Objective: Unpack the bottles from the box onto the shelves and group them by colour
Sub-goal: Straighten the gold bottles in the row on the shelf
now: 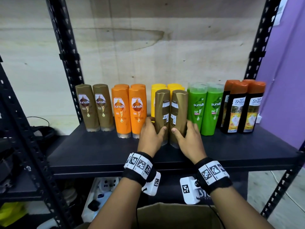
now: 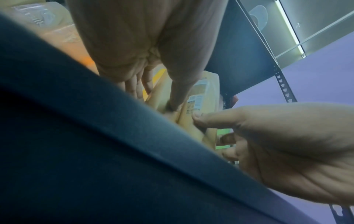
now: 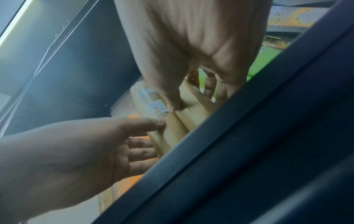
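Observation:
Two brown bottles stand side by side on the dark shelf (image 1: 99,151), back labels toward me, in front of the yellow bottles (image 1: 159,87). My left hand (image 1: 155,125) grips the left brown bottle (image 1: 162,111), thumb on its front and fingers round its left side. My right hand (image 1: 182,127) grips the right brown bottle (image 1: 179,113) in the same way. The left wrist view shows my left thumb on the left bottle (image 2: 161,94); the right wrist view shows my right thumb on the right bottle (image 3: 193,106). The open cardboard box (image 1: 173,215) sits below my forearms.
On the shelf, from left: two brown bottles (image 1: 95,108), orange bottles (image 1: 128,109), the yellow ones, green bottles (image 1: 205,108), and black bottles with orange caps (image 1: 242,106). Black perforated uprights (image 1: 66,47) frame the shelf. A purple wall (image 1: 283,80) is at the right.

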`<state>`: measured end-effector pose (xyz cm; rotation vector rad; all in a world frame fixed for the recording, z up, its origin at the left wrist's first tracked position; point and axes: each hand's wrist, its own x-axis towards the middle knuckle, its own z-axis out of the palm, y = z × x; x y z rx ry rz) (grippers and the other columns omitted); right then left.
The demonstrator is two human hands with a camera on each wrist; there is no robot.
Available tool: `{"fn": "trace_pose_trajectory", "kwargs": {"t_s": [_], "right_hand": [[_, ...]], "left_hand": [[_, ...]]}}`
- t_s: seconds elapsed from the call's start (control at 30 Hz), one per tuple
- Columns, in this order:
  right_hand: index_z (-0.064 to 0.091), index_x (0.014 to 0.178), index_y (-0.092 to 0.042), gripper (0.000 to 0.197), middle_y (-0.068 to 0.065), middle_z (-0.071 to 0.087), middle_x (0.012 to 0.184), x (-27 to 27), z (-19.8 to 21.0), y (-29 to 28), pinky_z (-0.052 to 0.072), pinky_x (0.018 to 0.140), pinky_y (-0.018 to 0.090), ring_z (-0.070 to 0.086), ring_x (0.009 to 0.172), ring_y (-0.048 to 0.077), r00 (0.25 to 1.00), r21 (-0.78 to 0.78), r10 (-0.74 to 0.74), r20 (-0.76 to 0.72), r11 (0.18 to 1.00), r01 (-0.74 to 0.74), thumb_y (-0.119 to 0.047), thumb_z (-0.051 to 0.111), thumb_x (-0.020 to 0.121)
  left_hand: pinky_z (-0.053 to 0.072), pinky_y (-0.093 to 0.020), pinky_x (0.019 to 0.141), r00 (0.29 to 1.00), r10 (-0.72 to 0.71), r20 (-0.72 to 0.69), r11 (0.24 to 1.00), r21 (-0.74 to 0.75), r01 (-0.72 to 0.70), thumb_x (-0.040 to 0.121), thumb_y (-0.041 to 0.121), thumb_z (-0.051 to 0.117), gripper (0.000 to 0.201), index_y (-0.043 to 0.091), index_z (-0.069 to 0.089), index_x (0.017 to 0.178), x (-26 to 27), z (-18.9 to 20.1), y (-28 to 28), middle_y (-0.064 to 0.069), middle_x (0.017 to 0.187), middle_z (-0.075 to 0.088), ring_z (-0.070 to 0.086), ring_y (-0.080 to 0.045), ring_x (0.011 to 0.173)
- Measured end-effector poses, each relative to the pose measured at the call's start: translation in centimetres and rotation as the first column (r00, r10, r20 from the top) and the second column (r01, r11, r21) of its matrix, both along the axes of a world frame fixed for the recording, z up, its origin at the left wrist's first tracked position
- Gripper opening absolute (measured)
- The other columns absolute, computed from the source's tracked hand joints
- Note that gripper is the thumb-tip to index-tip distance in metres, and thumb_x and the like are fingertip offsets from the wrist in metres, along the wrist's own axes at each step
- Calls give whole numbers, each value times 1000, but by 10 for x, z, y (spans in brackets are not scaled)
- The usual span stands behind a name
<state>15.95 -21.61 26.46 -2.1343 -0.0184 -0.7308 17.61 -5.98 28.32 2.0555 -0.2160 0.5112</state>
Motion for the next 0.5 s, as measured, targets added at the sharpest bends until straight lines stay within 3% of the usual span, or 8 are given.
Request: {"fn": "trace_pose_trajectory", "kwargs": {"t_s": [0.1,0.23,0.5], "right_hand": [[51,137,-12,51,1,49,122,-4,-1,2,33,91,19,52,116,20,1000,34,3,31,999,-4,-36,68,95],[55,131,-15,43,0,62,121,-8,1,10,40,90,22,57,113,17,997,112,44,64,992,-51,-32,70,94],[54,129,-21,39,-3,70,119,-15,13,50,54,87,33,66,105,17,984,156,173,46,972,-178,-36,67,96]], "left_hand": [[47,-43,108,998,-54,26,998,-42,55,93,28,70,60,17,42,145,-3,0,2,-7,136,59,55,-23,127],[52,-43,100,993,-56,100,998,-11,57,91,29,71,42,18,61,131,-11,-1,14,-2,121,67,62,-18,114],[57,-40,91,979,76,190,996,-57,-67,87,32,76,45,18,64,128,-28,8,72,1,117,67,64,-15,105]]}}
